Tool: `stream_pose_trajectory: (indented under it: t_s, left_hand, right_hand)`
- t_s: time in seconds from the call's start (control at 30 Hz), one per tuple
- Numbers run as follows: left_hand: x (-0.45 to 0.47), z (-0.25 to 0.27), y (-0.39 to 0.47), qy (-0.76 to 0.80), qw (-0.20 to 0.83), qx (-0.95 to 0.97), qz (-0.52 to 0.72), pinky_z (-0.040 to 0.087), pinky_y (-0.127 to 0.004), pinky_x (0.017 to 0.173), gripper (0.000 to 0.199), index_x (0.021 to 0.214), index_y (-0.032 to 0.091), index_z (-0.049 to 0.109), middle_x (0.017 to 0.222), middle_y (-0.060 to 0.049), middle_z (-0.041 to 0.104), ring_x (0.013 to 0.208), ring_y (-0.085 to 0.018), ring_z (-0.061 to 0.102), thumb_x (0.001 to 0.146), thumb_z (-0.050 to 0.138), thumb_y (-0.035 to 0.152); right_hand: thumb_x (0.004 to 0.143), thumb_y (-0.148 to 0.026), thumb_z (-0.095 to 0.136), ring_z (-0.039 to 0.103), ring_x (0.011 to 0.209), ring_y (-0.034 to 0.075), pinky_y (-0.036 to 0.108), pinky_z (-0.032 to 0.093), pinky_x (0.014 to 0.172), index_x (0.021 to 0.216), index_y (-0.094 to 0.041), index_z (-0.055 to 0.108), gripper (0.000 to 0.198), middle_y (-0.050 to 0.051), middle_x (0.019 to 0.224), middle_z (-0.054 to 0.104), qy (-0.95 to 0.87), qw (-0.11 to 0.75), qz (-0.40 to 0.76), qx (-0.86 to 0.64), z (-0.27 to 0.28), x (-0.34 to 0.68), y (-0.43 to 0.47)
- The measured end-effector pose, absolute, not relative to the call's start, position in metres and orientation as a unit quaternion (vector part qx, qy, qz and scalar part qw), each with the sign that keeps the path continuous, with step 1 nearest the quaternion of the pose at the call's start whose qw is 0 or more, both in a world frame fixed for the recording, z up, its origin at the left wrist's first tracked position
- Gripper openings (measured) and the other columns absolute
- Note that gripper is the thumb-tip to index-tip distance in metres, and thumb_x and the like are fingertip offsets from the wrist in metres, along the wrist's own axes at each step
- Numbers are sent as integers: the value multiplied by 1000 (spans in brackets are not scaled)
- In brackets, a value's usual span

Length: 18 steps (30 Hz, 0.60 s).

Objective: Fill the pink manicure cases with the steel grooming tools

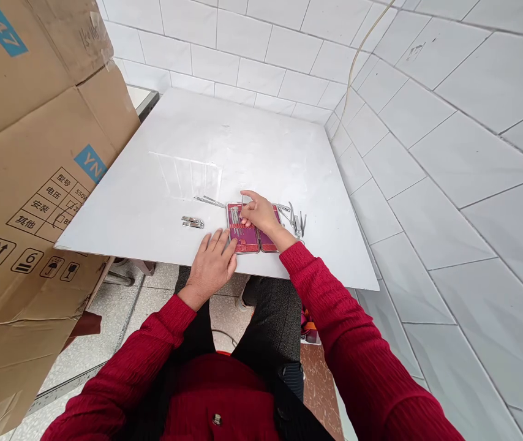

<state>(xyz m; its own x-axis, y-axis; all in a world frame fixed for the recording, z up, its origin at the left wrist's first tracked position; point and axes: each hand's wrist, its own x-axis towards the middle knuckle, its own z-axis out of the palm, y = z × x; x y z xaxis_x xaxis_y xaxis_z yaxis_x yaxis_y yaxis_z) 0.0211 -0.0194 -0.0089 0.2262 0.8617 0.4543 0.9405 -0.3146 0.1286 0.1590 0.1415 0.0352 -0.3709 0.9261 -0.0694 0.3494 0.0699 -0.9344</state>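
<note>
A manicure case (268,245) with a red and purple lining lies spread open near the table's front edge. Several slim metal tools (235,219) sit in the loops of its left half. My right hand (260,214) is over the middle of the case, pinching a slim metal manicure tool (242,199) upright; its lower end is hidden by the fingers. Fingers stretched out, my left hand (215,260) lies on the table with its fingertips at the case's lower left edge. Two nail clippers (192,222) lie left of the case, and thin metal tools (210,201) lie behind them.
Right of the case is a cluster of metal nippers and scissors (297,222). The white table (261,141) meets tiled walls (427,153) at the back and right. A large cardboard box (41,153) stands along the left side. A cable (352,67) hangs down the corner.
</note>
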Motion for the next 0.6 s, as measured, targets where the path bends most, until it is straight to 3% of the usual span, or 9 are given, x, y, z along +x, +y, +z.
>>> stream_pose_trajectory:
  t_s: [0.6]
  left_hand:
    - [22, -6, -20, -581, 75, -778, -228, 38, -54, 119, 41, 135, 15, 64, 150, -19, 56, 142, -34, 50, 97, 51, 23]
  right_hand:
    - [82, -17, 54, 53, 46, 8, 20, 49, 51, 131, -15, 63, 49, -5, 72, 63, -690, 315, 422, -497, 23, 162, 143]
